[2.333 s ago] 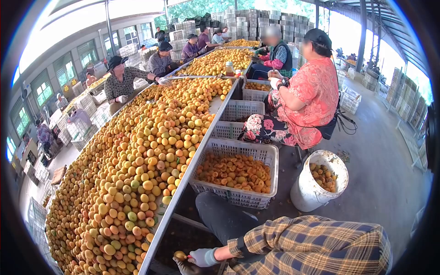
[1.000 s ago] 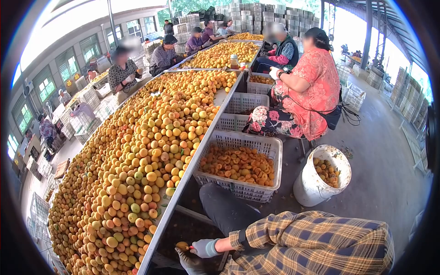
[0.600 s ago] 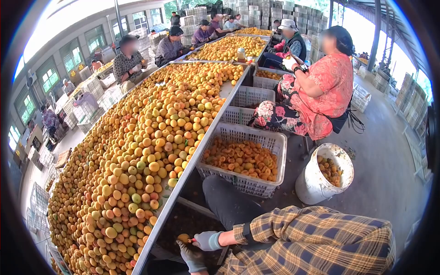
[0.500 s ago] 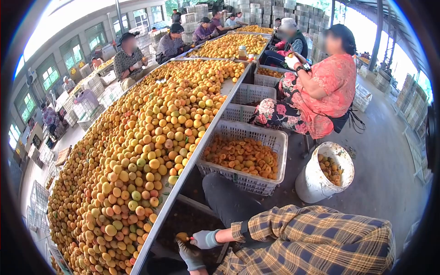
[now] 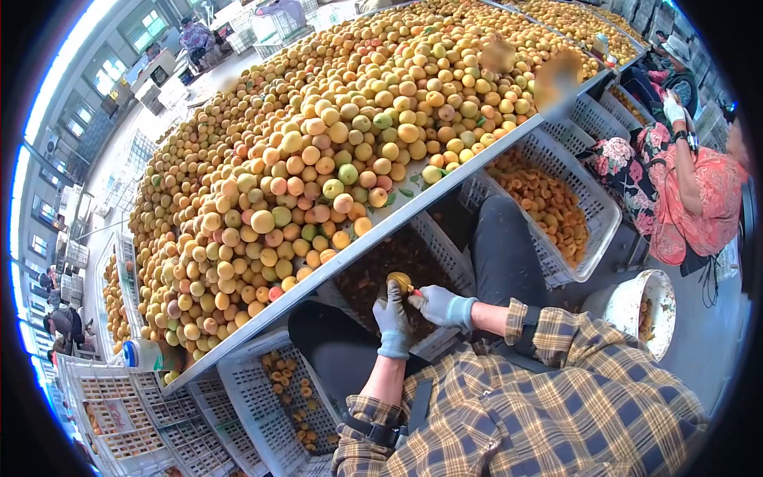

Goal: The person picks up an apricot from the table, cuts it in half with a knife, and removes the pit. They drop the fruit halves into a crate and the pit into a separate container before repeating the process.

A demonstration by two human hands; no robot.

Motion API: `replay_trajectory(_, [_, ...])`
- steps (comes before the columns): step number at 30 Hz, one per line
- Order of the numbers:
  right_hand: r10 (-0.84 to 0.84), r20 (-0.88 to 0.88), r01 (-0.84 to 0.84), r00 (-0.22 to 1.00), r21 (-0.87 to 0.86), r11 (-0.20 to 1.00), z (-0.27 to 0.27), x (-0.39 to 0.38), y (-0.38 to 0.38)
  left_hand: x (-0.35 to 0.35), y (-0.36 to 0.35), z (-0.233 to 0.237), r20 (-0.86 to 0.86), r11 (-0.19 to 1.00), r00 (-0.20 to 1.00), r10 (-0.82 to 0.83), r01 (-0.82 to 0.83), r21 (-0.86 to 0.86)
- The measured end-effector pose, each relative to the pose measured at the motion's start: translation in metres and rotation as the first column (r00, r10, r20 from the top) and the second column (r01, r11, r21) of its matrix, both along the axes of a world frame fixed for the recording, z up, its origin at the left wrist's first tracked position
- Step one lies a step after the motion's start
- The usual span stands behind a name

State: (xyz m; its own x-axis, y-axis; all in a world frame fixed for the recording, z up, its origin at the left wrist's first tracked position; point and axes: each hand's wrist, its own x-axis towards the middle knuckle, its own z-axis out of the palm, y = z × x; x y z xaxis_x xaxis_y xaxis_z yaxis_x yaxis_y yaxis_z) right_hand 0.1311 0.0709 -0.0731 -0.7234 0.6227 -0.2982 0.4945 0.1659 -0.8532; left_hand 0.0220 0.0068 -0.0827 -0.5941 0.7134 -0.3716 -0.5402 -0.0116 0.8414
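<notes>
Apricot (image 5: 399, 281) in left hand (image 5: 392, 319), apricot halves (image 5: 544, 203) in nearby crate (image 5: 602, 213)

A long metal-rimmed table (image 5: 334, 270) carries a deep heap of apricots (image 5: 334, 143), yellow, orange and a few green, piled right up to its rim with stray leaves among them. On the concrete floor (image 5: 699, 350) alongside stand white plastic crates (image 5: 592, 230) of halved fruit and a white bucket (image 5: 628, 298).
</notes>
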Motion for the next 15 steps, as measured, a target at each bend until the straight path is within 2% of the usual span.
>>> replay_trajectory(1, [0.0, -0.001, 0.0, 1.0, -0.004, 1.0, 0.022, -0.001, 0.0, -0.002, -0.002, 0.001, -0.086, 0.999, 0.996, -0.039, 0.037, -0.023])
replay_trajectory(2, [-0.021, 0.086, 0.044, 0.996, -0.273, 0.961, 0.046, 0.002, 0.003, -0.002, -0.005, 0.002, -0.088, 0.999, 0.995, -0.039, 0.037, -0.028])
replay_trajectory(3, [-0.017, 0.175, 0.106, 0.984, -0.515, 0.85, 0.063, 0.002, 0.004, -0.001, -0.007, 0.006, -0.128, 0.999, 0.991, -0.047, 0.048, -0.002])
replay_trajectory(5, [-0.041, 0.118, 0.103, 0.992, -0.589, 0.801, 0.053, 0.005, 0.003, 0.001, -0.002, 0.013, -0.21, 0.995, 0.976, -0.06, 0.075, 0.063])
replay_trajectory(6, [-0.045, 0.07, 0.078, 0.997, -0.601, 0.795, 0.036, 0.006, 0.004, -0.011, -0.008, 0.001, -0.452, 0.981, 0.874, -0.178, 0.121, -0.152])
replay_trajectory(7, [-0.102, -0.011, 0.074, 0.995, -0.613, 0.786, -0.005, 0.002, 0.001, -0.006, -0.01, 0.014, -0.323, 0.974, 0.932, -0.164, 0.101, -0.204])
replay_trajectory(8, [-0.033, -0.085, -0.012, 0.996, -0.481, 0.877, 0.004, 0.004, 0.0, 0.002, -0.008, 0.014, -0.159, 0.991, 0.987, -0.03, 0.008, -0.136])
replay_trajectory(9, [0.158, -0.052, -0.158, 0.986, 0.01, 0.987, 0.011, 0.006, 0.007, 0.01, -0.003, 0.035, 0.148, 0.999, 0.988, -0.041, 0.043, -0.009])
replay_trajectory(10, [0.159, -0.113, -0.159, 0.981, 0.012, 0.987, -0.002, 0.002, 0.007, -0.002, -0.009, 0.017, 0.026, 0.981, 0.981, -0.193, 0.192, 0.029])
replay_trajectory(11, [0.137, -0.024, -0.136, 0.99, 0.043, 0.99, 0.022, 0.003, 0.005, -0.015, -0.01, -0.015, 0.01, 0.967, 0.976, -0.22, 0.216, 0.136])
replay_trajectory(12, [0.085, -0.018, -0.085, 0.996, 0.034, 0.996, 0.031, 0.004, 0.004, -0.003, -0.003, 0.019, -0.043, 0.967, 0.966, -0.255, 0.256, 0.018])
replay_trajectory(13, [0.104, 0.035, -0.106, 0.994, 0.048, 0.993, 0.049, 0.011, 0.006, 0.005, -0.016, 0.059, -0.103, 0.96, 0.958, -0.269, 0.258, -0.108])
replay_trajectory(14, [0.123, 0.068, -0.125, 0.99, 0.028, 0.992, 0.057, 0.016, 0.007, 0.009, -0.014, 0.068, -0.198, 0.965, 0.953, -0.23, 0.197, -0.175])
replay_trajectory(15, [0.151, 0.105, -0.153, 0.983, 0.009, 0.988, 0.057, 0.018, 0.006, -0.013, -0.012, 0.032, 0.231, 0.993, 0.965, -0.122, 0.116, 0.039])
